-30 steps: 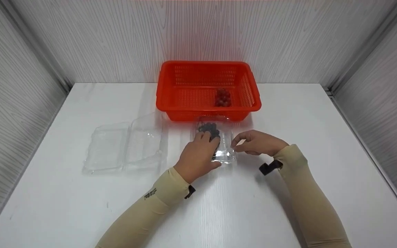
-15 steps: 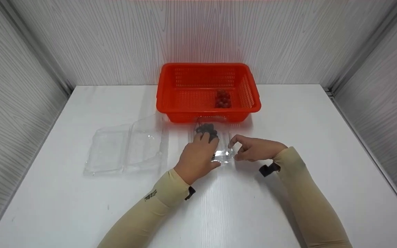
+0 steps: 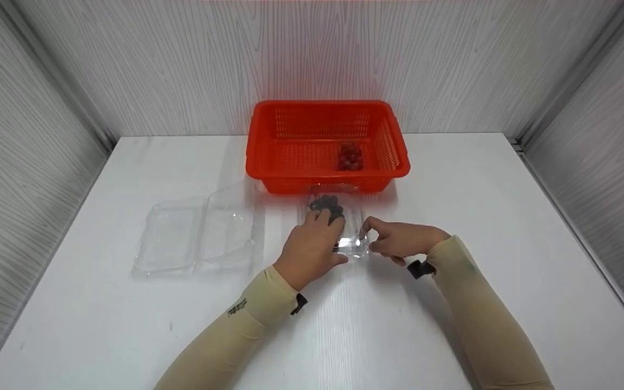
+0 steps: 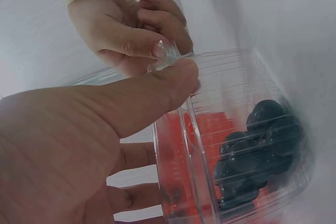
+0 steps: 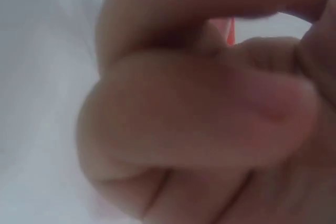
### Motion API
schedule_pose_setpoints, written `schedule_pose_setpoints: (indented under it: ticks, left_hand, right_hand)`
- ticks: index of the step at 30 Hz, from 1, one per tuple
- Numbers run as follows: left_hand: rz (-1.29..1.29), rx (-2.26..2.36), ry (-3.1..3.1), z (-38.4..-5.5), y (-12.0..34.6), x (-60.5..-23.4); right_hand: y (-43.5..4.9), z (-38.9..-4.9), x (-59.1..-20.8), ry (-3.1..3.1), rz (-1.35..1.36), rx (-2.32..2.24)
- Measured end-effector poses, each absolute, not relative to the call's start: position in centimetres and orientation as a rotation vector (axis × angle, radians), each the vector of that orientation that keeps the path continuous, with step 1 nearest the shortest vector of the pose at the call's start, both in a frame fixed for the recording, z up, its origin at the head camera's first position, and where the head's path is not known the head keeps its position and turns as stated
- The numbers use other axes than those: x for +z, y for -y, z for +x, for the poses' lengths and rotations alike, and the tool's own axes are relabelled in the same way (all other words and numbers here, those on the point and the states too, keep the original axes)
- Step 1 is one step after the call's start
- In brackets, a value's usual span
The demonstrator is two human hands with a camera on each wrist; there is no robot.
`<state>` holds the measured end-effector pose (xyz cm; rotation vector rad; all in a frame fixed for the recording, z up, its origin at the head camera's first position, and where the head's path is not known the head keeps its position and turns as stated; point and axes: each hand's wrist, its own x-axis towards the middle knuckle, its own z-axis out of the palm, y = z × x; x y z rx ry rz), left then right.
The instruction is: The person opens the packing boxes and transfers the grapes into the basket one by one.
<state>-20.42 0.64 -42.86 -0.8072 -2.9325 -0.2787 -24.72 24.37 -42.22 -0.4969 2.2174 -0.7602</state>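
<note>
A lidded transparent plastic clamshell box [image 3: 353, 246] stands in front of the red basket, with a bunch of dark grapes [image 3: 327, 205] inside. My left hand [image 3: 312, 249] rests on its lid, fingers stretched forward over the grapes. In the left wrist view, the left thumb [image 4: 157, 90] lies along the box rim, and the dark grapes [image 4: 257, 156] show through the side wall. At the box's right front corner, my right hand [image 3: 407, 238] pinches the rim between thumb and bent index finger. Its curled fingers [image 5: 194, 114] fill the right wrist view and hide the box there.
Against the back wall stands a red slotted basket [image 3: 328, 174], holding a bunch of red grapes [image 3: 350, 157] at its right. A second transparent clamshell box [image 3: 174, 235] lies unfolded on the white table [image 3: 333, 336], left of the hands. Panels enclose both sides.
My right hand has shifted slightly toward the front along the box's right edge, its index finger and thumb now at the front corner. The left hand stays on the lid.
</note>
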Motion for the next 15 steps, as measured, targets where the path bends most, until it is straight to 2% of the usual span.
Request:
schedule_pose_setpoints:
  ticks: [15]
  left_hand:
    - [-0.811,-0.292,2.935,-20.26,-0.46,-42.98]
  right_hand:
    - [-24.57,-25.03,-42.73,-2.159,-0.520,-0.754]
